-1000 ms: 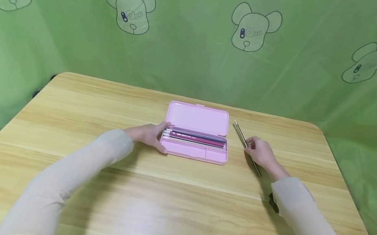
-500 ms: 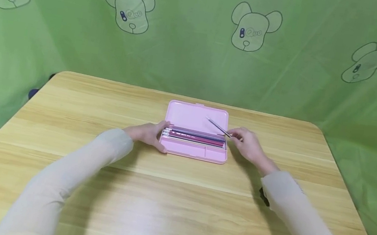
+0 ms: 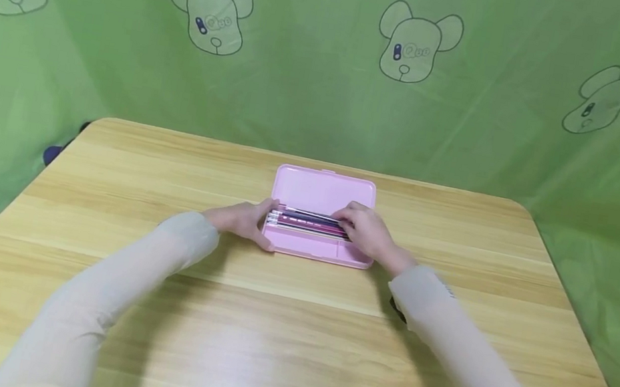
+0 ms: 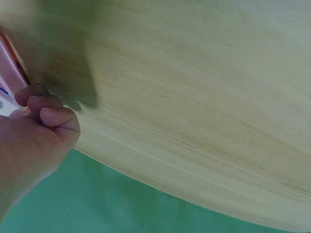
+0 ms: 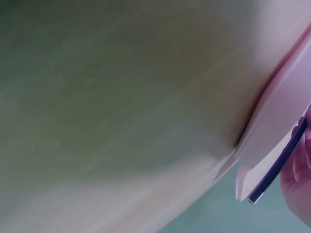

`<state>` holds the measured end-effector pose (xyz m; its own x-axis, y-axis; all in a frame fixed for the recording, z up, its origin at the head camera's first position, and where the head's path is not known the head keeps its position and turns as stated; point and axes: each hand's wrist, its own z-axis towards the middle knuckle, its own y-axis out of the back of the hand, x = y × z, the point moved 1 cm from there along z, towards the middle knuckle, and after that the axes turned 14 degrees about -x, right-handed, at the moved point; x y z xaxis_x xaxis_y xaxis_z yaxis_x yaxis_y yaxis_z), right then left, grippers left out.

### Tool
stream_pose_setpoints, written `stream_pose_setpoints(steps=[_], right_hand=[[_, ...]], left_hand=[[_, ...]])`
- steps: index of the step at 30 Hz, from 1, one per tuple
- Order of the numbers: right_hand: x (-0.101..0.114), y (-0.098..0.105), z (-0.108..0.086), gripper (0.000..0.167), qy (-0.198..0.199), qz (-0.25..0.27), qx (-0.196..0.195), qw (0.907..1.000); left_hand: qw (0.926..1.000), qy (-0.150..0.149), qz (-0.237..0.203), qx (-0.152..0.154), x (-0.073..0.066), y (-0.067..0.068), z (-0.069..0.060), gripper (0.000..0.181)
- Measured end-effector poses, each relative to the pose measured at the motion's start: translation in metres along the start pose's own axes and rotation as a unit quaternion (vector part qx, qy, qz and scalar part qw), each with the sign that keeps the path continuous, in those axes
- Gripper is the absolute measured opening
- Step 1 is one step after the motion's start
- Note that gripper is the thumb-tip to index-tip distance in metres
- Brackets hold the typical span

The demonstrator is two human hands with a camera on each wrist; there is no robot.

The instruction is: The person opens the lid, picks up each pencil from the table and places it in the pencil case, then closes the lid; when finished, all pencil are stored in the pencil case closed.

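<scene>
A pink pencil case (image 3: 325, 189) lies open on the table, its lid folded back. Several pencils (image 3: 305, 224) lie side by side in its long rear compartment, eraser ends to the left. My left hand (image 3: 245, 220) grips the case's left end, thumb at the front and fingers at the back; its curled fingers (image 4: 53, 109) also show in the left wrist view. My right hand (image 3: 366, 231) pinches a dark pencil (image 5: 279, 167) above the case, lying roughly along the row by the hinge. That hand covers the right ends of the other pencils.
The case stands near the far side of the wooden table (image 3: 263, 335). Behind the table's back edge hangs a green curtain (image 3: 300, 104) with printed bear heads. The case's front compartment has a small divider (image 3: 337, 249).
My right hand has carried the pencil leftward from the table right of the case to over the case, turning it nearly level with the row. My left hand has stayed on the case.
</scene>
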<state>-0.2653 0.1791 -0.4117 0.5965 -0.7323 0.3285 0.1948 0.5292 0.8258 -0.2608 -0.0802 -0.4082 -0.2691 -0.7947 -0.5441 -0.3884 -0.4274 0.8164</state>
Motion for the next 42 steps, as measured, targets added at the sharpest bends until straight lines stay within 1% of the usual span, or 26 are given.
stream_pose_setpoints(steps=[4,9,14,17,23,28,33,36,39,42], right_hand=[[0.007,-0.005,0.006,0.018,0.005,-0.013,0.002,0.9999],[0.011,-0.01,0.01,0.017,0.003,-0.03,0.008,0.9995],[0.012,-0.013,0.011,0.018,-0.007,-0.054,0.027,0.9981],[0.012,-0.015,0.011,0.019,-0.007,-0.06,0.038,0.9974],[0.016,-0.02,0.014,0.02,0.0,-0.075,0.043,0.9962],[0.019,-0.021,0.015,0.023,-0.007,-0.077,0.055,0.9955],[0.016,-0.02,0.014,0.022,-0.011,-0.053,0.059,0.9967],[0.013,-0.018,0.014,0.021,-0.016,-0.017,0.056,0.9981],[0.009,-0.014,0.013,0.019,-0.023,0.028,0.045,0.9983],[0.001,-0.007,0.011,0.02,-0.044,0.067,0.027,0.9964]], left_hand=[[1.0,0.001,-0.002,0.0,0.0,0.001,0.0,0.102],[1.0,0.0,0.001,0.003,0.002,0.0,0.002,0.105],[1.0,0.001,-0.001,0.004,0.004,0.0,0.003,0.105],[1.0,0.004,-0.001,0.003,0.003,0.0,0.003,0.104],[1.0,0.0,0.002,0.001,0.003,0.0,0.003,0.104],[1.0,-0.002,0.003,0.004,0.002,-0.001,0.002,0.105],[1.0,0.0,0.005,0.004,0.0,0.0,0.002,0.104],[1.0,0.002,0.004,0.003,0.0,0.0,0.001,0.104],[1.0,0.002,0.004,0.002,-0.001,0.0,0.001,0.103],[1.0,0.0,0.005,0.0,-0.001,0.0,0.001,0.103]])
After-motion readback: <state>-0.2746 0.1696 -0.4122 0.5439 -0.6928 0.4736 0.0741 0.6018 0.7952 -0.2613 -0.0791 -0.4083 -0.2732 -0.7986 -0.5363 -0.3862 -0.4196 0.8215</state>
